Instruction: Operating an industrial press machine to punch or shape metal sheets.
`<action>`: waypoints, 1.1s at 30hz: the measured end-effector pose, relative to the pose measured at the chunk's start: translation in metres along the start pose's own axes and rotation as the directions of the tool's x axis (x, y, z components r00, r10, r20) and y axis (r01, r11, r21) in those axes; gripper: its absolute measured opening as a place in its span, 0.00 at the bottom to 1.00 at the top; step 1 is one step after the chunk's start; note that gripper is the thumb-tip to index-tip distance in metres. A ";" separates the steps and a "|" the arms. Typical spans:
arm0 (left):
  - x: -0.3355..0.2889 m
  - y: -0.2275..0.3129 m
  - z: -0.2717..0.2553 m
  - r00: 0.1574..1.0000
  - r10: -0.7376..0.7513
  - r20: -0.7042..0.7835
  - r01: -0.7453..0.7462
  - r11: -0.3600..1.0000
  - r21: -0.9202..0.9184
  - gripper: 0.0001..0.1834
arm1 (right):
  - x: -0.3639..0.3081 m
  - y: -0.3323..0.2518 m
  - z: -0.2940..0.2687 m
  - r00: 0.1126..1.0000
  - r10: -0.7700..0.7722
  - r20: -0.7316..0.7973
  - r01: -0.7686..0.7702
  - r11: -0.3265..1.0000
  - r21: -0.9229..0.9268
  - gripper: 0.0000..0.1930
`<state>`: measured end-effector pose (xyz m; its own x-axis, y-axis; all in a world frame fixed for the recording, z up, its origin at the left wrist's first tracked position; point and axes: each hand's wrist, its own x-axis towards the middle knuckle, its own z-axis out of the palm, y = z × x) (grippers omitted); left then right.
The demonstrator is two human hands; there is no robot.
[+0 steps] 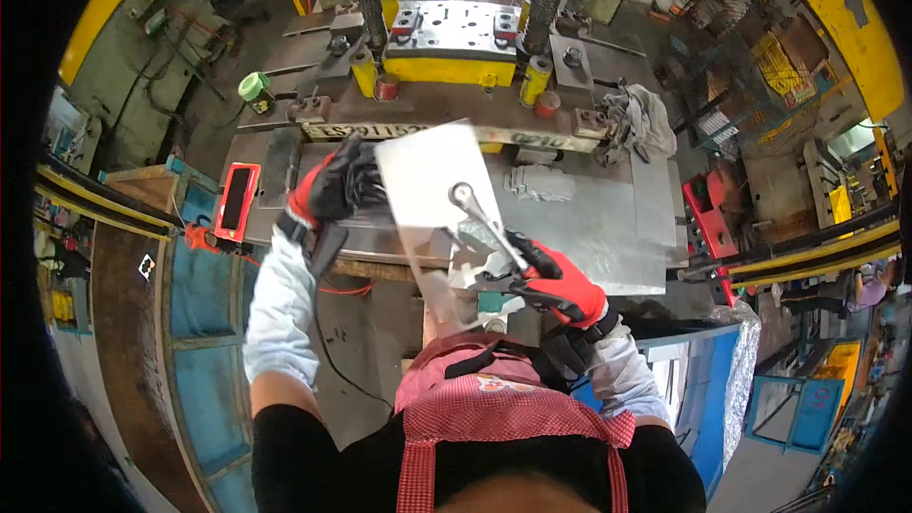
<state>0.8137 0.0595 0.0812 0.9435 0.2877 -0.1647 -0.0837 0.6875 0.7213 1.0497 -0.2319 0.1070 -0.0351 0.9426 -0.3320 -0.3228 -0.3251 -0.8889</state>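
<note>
Generally, the room is filled with heavy equipment: at the upper right of the frame a yellow machine column (860, 24) is seen, and at the left blue panels (201, 318) are placed. Right of the centre, a grey metal desk (608, 261) is spread. At the upper centre a die block (448, 71) with yellow sides is mounted; to its right a crumpled cloth (644, 119) is laid. In the centre, a thin pale sheet (427, 180), partly blurred, is seen tilted. Its left edge is met by the left hand (344, 182), but whether that grip is closed cannot be told. By the right hand (556, 283) the handle of a rod-like tool (489, 227) is firmly gripped, its round end over the sheet. Probably, the sheet should be steadied from both sides and turned slowly, without bending, and sharp corners should be avoided by the fingers.
</note>
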 end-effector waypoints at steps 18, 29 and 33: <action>0.141 -0.050 0.025 0.885 0.448 -0.130 -0.466 0.841 -0.275 0.25 | 0.245 -0.100 -0.098 0.394 -0.779 0.488 0.763 -0.019 -0.646 0.11; 0.136 -0.049 0.017 0.914 0.383 -0.131 -0.403 0.823 -0.402 0.23 | 0.083 0.017 -0.071 0.638 -0.479 -0.603 0.554 0.829 -0.074 0.22; 0.141 -0.048 0.025 0.899 0.350 -0.263 -0.429 0.827 -0.364 0.22 | 0.012 0.110 -0.118 0.461 -0.335 -0.822 0.374 0.913 -0.163 0.24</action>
<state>0.9592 0.0503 0.0403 0.7344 0.6748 -0.0727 -0.5905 0.6881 0.4217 1.1257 -0.2649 -0.0319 0.8692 0.4811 -0.1146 -0.1542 0.0434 -0.9871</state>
